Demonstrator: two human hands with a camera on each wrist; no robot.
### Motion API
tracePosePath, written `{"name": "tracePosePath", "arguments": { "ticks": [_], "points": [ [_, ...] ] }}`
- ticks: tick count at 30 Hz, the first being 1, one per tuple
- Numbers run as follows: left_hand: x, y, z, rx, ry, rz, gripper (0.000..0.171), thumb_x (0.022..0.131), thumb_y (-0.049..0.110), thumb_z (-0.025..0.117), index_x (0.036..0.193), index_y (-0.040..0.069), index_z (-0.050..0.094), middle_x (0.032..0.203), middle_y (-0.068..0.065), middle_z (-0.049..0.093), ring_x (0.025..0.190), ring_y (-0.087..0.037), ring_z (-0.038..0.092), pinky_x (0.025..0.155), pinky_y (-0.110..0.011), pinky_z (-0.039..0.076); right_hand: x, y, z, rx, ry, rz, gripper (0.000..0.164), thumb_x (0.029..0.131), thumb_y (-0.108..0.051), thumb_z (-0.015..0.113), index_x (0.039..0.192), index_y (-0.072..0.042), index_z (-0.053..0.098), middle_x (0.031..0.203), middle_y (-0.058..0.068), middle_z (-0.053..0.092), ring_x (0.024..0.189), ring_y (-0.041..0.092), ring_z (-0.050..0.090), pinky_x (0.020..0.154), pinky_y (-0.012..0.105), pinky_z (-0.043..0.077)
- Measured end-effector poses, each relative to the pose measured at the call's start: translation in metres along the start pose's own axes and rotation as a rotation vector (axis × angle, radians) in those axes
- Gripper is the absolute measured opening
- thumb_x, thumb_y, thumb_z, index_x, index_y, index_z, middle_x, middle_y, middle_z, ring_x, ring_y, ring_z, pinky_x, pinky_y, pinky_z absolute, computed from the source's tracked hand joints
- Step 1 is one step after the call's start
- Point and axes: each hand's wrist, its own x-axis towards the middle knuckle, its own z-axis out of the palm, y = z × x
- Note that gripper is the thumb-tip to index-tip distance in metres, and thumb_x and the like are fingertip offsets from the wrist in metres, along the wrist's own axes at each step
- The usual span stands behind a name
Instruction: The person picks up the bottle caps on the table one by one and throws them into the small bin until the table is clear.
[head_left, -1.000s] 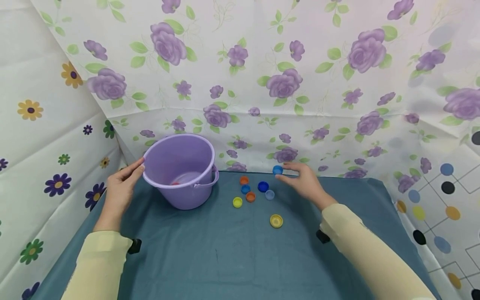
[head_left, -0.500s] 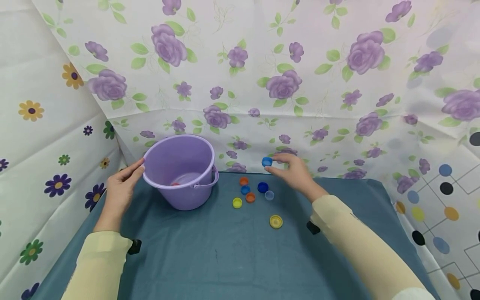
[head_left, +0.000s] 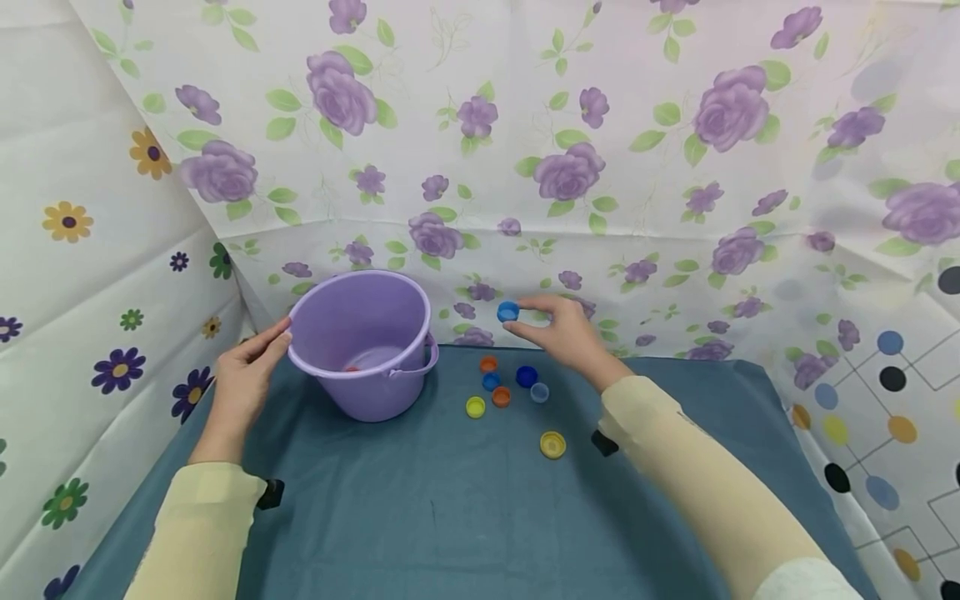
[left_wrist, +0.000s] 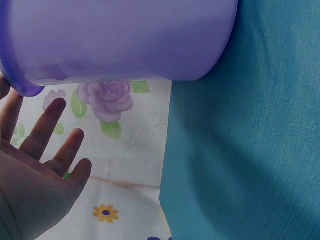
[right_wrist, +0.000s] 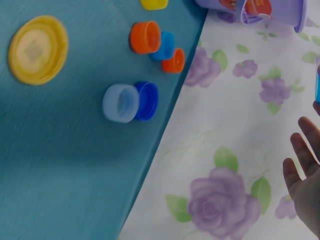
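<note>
In the head view, my left hand (head_left: 246, 375) pinches the left rim of a purple bucket (head_left: 375, 392) between thumb and fingers. A small red thing shows at the bottom inside it. My right hand (head_left: 566, 333) pinches a blue bottle cap (head_left: 507, 312) in the air, right of the bucket and above the table. Only an edge of this blue cap shows in the right wrist view. In the left wrist view, the other fingers of my left hand (left_wrist: 40, 165) spread below the bucket rim.
Several loose caps lie right of the bucket: orange (head_left: 501, 397), blue (head_left: 491, 381), dark blue (head_left: 527, 377), pale blue (head_left: 539, 392) and yellow (head_left: 476, 407). A wider yellow lid (head_left: 552, 444) lies nearer me on the teal tablecloth (head_left: 420, 517). Flowered sheets (head_left: 480, 183) hang behind and beside.
My right hand has carried the blue cap leftward and slightly up, toward the bucket. My left hand keeps its grip on the rim, and the caps on the table stay where they were.
</note>
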Motion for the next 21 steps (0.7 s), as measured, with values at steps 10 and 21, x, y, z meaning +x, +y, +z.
{"name": "tracePosePath", "arguments": {
  "ticks": [10,21],
  "points": [
    [-0.002,0.003,0.001,0.0,0.001,0.007,0.051,0.089,0.046,0.058,0.133,0.022,0.054,0.138,0.004,0.053,0.119,-0.002,0.048,0.108,-0.044,0.037,0.013,-0.021,0.009,0.033,-0.036,-0.048,0.048,0.079,-0.054,0.067,0.119,-0.028,0.063,0.127,-0.006,0.06,0.123,0.015,0.051,0.101,0.046,0.044],
    [-0.002,0.002,0.0,-0.006,-0.008,0.0,0.051,0.088,0.047,0.058,0.133,0.022,0.054,0.139,0.004,0.051,0.125,-0.007,0.046,0.109,-0.047,0.034,0.024,-0.042,0.022,0.015,-0.026,-0.08,0.051,0.077,-0.059,0.066,0.118,-0.03,0.064,0.126,-0.007,0.061,0.122,0.013,0.052,0.098,0.041,0.047]
  ]
}}
